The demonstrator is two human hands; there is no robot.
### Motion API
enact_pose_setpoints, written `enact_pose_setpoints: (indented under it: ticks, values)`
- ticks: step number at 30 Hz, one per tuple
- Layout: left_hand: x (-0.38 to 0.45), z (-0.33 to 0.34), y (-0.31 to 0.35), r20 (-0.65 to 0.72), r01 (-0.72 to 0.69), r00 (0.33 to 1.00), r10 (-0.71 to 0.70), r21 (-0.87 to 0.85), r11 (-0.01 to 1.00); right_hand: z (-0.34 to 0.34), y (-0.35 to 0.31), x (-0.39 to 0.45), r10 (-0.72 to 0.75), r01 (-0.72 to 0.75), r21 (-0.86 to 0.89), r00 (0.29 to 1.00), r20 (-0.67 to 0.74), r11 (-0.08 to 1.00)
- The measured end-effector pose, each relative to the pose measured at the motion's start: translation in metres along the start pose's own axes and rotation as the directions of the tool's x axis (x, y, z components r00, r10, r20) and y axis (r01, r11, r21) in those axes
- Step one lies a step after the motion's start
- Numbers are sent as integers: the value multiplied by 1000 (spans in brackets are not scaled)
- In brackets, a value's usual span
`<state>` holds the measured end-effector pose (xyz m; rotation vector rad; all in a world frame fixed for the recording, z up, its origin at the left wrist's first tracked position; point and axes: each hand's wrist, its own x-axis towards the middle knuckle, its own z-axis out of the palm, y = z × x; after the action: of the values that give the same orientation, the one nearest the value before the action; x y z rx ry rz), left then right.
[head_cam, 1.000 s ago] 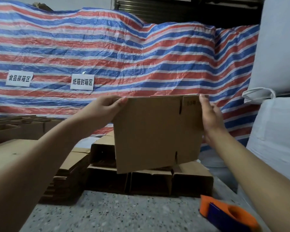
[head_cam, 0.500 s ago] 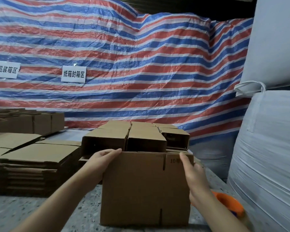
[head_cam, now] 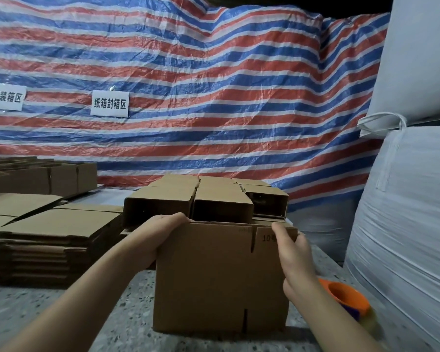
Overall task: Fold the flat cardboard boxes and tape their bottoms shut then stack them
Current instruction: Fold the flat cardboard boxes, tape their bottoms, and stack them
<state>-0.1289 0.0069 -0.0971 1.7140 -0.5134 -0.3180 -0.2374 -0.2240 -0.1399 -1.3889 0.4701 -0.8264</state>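
A brown cardboard box (head_cam: 214, 280) stands upright on the speckled table (head_cam: 61, 313) right in front of me, its near face showing slots and a printed "10". My left hand (head_cam: 158, 235) grips its upper left corner, fingers over the top edge. My right hand (head_cam: 290, 252) rests on the upper right part of the near face, fingers spread at the top corner. Behind it lie several folded boxes (head_cam: 201, 199) on their sides, open ends toward me. An orange and blue tape dispenser (head_cam: 346, 298) sits to the right, partly hidden by my right forearm.
A pile of flat cardboard blanks (head_cam: 48, 235) sits at the left, with more folded boxes (head_cam: 48, 176) behind it. A striped tarp (head_cam: 214, 97) with two paper signs hangs at the back. Big white sacks (head_cam: 404, 224) crowd the right side.
The box was held up in the air a second ago; it now stands on the table in front of the stacked boxes. Both hands came down with it and stay at its top corners.
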Motion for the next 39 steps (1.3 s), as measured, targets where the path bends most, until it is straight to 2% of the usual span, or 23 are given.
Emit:
enact_pose_setpoints:
  ticks: [4,6,8,10,13,16,20,29,34,39]
  values:
    - [-3,8,8,-80,-15,997,10,-73,997,-1,-4,2,-52,53,-12,997,53,999]
    - [-5,16,14,-106,-43,994,29,-123,991,-2,-11,5,-103,102,14,981,162,995]
    - [-5,25,15,-134,-49,991,22,-204,978,-4,-17,10,-140,137,34,935,325,990]
    - [-9,34,13,-144,-29,989,-13,-292,956,-8,-15,13,-122,113,48,895,429,992]
    - [-13,43,3,-88,34,994,-69,-346,937,-15,1,17,-63,43,52,870,489,998]
    - [-13,44,-6,-34,-3,999,-10,-368,930,-18,5,19,-68,50,50,870,487,997]
    - [-15,43,-21,-102,-47,995,4,-428,902,-16,4,17,-107,92,55,875,473,994]
    - [-13,56,-33,-161,-55,987,-25,-475,878,-16,20,19,-50,-45,232,921,386,972]
    - [-17,61,-39,-115,-22,992,-48,-542,840,-13,44,19,33,-121,260,947,319,958]
    - [-14,59,-37,-81,5,995,-62,-577,817,-12,48,22,19,-109,274,950,313,955]
